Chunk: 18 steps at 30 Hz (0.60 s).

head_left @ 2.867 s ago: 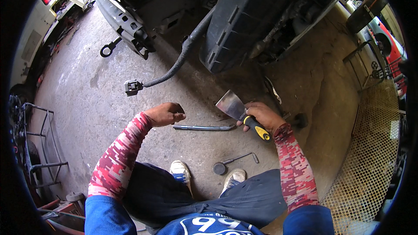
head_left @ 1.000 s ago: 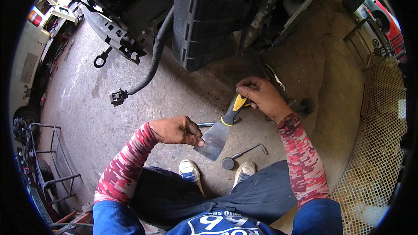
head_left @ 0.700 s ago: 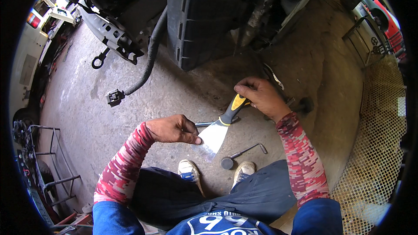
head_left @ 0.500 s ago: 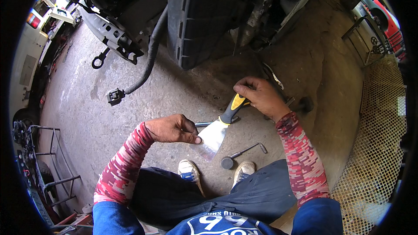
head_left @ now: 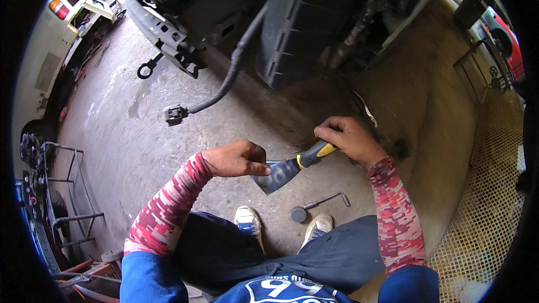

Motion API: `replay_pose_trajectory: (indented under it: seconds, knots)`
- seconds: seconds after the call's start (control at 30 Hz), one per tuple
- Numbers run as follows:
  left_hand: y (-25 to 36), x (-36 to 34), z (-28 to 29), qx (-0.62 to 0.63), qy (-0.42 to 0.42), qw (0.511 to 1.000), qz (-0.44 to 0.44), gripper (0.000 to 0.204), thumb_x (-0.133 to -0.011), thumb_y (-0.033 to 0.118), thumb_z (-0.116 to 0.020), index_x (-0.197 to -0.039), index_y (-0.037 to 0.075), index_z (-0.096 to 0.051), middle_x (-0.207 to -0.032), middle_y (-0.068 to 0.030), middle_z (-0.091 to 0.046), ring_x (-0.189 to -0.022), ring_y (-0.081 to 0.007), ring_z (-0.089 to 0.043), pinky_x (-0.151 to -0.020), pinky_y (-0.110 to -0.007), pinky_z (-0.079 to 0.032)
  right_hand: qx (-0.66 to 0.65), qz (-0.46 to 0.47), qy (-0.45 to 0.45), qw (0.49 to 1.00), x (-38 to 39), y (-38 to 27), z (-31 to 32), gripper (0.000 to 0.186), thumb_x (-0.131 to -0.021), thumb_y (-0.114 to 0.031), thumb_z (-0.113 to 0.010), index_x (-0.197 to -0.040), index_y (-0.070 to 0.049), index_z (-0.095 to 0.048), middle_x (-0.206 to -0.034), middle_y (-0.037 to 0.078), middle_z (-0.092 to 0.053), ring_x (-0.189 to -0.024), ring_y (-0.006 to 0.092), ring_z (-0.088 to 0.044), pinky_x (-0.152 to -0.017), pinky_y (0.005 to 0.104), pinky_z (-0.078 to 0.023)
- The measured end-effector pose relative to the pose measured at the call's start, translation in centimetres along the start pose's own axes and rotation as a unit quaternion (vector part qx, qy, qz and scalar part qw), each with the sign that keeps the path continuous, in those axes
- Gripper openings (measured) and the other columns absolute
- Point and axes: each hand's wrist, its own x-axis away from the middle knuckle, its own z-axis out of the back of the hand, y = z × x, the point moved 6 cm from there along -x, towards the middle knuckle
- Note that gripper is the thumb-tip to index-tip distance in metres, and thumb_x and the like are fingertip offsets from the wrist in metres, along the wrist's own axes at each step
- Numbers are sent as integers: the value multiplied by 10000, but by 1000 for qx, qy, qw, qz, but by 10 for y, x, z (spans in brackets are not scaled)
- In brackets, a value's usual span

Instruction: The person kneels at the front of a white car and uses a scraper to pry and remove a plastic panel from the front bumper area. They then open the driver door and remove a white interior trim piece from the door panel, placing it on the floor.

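A putty knife (head_left: 279,177) with a wide metal blade and a black and yellow handle is held level between my hands, above the floor. My right hand (head_left: 351,139) grips the end of the handle with thumb and fingers. My left hand (head_left: 236,159) pinches the far corner of the blade between thumb and curled fingers. The blade looks dark, with a pale reflection on it. Below it, on the concrete near my shoes, lies a tool with a round dark head and a bent rod (head_left: 320,206). A metal bar partly shows behind the blade.
Ahead stands a vehicle's underbody with a dark plastic panel (head_left: 283,28). A black cable ending in a connector (head_left: 176,114) hangs from it. A perforated metal bracket (head_left: 163,33) juts out at left. Metal racks (head_left: 67,191) stand far left; a yellowish mesh sheet (head_left: 477,207) lies at right.
The putty knife has tilted, its blade going from bright to dark and lying flatter. Both hands have shifted slightly right, the right one lower. The whole view has moved too.
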Motion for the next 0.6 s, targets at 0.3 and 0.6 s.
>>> replay_pose_trajectory:
  seconds: [0.3,0.6]
  knots:
    - [-9,1,15,64,108,992,26,429,-962,375,-692,-1033,-48,-686,-931,-167,-713,-885,-244,-676,-833,-382,-543,34,-18,-92,995,7,-9,-5,339,-886,-322,-781,-1026,-15,-748,-855,24,-690,-816,107,-617,-764,285,-500]
    - [-9,3,29,93,182,979,11,512,-962,430,-691,-1024,-78,-671,-915,-172,-710,-864,-227,-669,-786,-384,-545,148,8,-182,972,11,-12,-25,559,-773,-446,-858,-1031,22,-697,-867,144,-691,-814,240,-670,-749,367,-511]
